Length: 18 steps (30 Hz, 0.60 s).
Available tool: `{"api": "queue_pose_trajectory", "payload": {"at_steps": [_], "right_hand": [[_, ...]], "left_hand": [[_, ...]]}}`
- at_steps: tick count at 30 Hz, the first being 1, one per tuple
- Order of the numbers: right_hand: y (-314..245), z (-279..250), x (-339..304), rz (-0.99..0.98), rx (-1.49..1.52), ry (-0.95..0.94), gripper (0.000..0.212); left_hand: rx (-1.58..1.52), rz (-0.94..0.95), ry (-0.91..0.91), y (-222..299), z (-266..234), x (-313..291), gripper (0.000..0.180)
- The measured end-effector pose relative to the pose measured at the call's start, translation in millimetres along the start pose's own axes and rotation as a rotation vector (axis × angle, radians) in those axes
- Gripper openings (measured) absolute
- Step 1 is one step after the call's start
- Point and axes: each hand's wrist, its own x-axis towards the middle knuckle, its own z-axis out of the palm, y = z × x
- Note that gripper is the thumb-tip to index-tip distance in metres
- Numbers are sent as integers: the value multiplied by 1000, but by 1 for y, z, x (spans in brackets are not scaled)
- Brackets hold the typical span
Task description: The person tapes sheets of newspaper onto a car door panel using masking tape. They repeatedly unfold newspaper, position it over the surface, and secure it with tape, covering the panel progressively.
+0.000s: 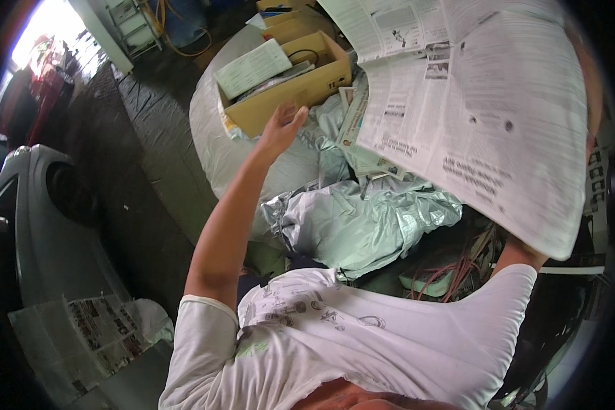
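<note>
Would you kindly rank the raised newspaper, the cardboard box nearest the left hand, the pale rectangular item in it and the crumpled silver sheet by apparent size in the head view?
1. Raised newspaper, perhaps enlarged by nearness
2. Crumpled silver sheet
3. Cardboard box
4. Pale rectangular item

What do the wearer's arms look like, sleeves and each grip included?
White short sleeves. The left arm is bare below its cuff; its grip shows no glove, watch or bracelet. Newspaper hides most of the right arm, so anything worn there is unclear.
</note>
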Motion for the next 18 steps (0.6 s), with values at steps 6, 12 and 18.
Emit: {"api": "queue_pose_trajectory", "payload": {"at_steps": [6,12,18], "right_hand": [[59,-84,-21,202,198,28,26],[103,-117,-53,411,398,-13,26],[121,-57,-96,546,584,-215,22]], "left_hand": [[-242,-269,-132,22,115,40,96],[-657,-393,-153,6,161,22,67],[-705,-178,59,-75,23,-11,29]]}}
